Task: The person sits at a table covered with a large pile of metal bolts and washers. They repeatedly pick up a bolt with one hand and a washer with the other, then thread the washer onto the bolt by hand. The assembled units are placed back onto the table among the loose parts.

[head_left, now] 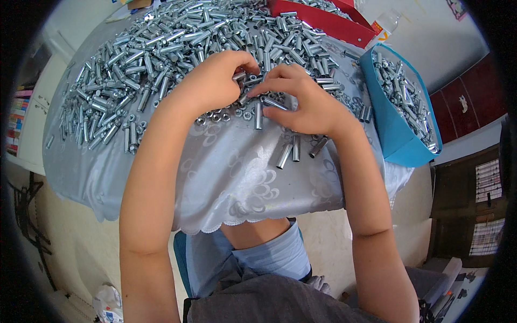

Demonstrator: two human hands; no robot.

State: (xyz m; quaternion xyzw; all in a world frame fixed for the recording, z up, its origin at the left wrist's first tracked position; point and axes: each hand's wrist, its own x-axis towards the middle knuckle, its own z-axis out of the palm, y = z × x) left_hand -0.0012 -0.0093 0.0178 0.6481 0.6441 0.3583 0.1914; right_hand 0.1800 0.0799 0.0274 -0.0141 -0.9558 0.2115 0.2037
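Note:
Shiny metal expansion-bolt parts, mostly bolts and tubular sleeves, lie in a broad heap (pixel 177 40) on the table. At its near edge, my left hand (pixel 218 81) has its fingers curled round a small metal sleeve (pixel 239 76), partly hidden by them. Close on its right, my right hand (pixel 307 99) bends its thumb and fingers round another sleeve (pixel 274 103); its index fingertip touches the parts between both hands. One sleeve (pixel 258 116) stands out below the right thumb. Several loose nuts (pixel 216 116) lie beneath my left wrist.
A silvery patterned cloth (pixel 231 177) covers the round table. Loose sleeves (pixel 285 156) lie near my right forearm. A blue bin (pixel 401 153) full of metal parts stands at the right; a red box (pixel 323 21) with more stands behind, beside a clear bottle (pixel 388 22).

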